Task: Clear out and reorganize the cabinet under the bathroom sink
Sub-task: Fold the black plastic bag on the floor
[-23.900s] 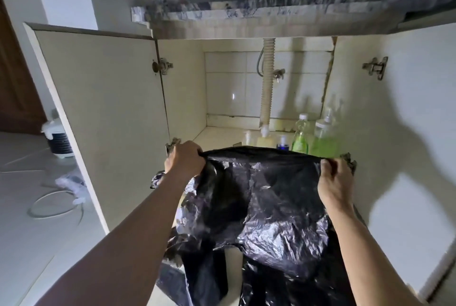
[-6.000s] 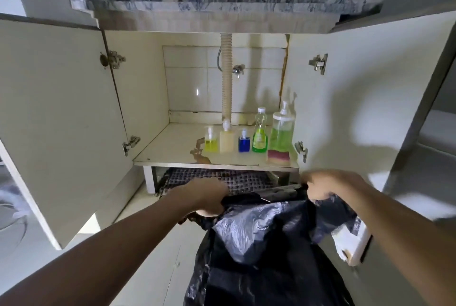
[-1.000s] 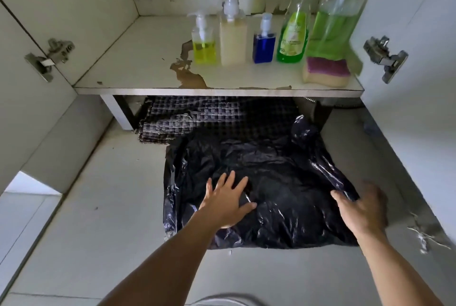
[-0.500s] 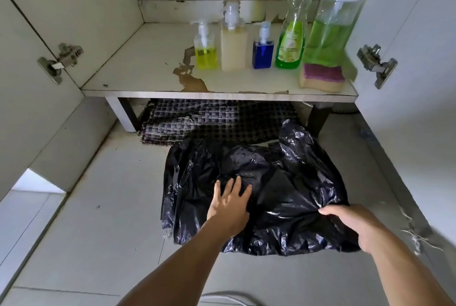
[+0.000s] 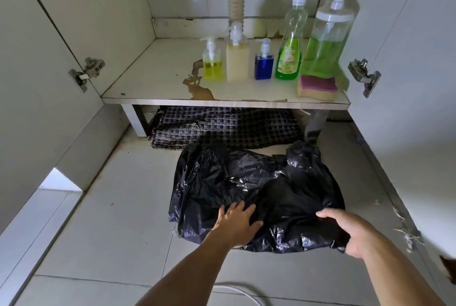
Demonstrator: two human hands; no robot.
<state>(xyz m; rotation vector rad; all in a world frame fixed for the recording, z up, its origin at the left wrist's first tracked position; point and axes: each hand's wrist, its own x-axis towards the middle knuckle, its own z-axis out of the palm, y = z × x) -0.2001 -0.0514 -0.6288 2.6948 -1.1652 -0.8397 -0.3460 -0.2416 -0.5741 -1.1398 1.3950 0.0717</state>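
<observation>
Head view: black trash bag (image 5: pixel 256 189) lying on floor (image 5: pixel 118 207) below cabinet shelf (image 5: pixel 158 78). Left hand (image 5: pixel 235 223) pressing flat, fingers spread; right hand (image 5: pixel 351 230) now gripping bag edge, no longer flat. Folding appears underway; bottles (image 5: pixel 290 49) staying shelved.

Two bare forearms reaching forward and down from the bottom edge of the view, roughly parallel, the left entering near the centre, the right from the lower right corner. Left hand (image 5: pixel 237 224) lying palm down, fingers straight and slightly spread, thumb angled out to the right, pressed flat on the black bag (image 5: pixel 256 189). Right hand (image 5: pixel 350 234) turned with its back up and outward, thumb stretched to the left over the top of the bag, remaining fingers curled under the bag's near right edge, pinching the plastic. Both wrists nearly straight, in line with the forearms. Hands set well apart, at about the same height in the view.
</observation>
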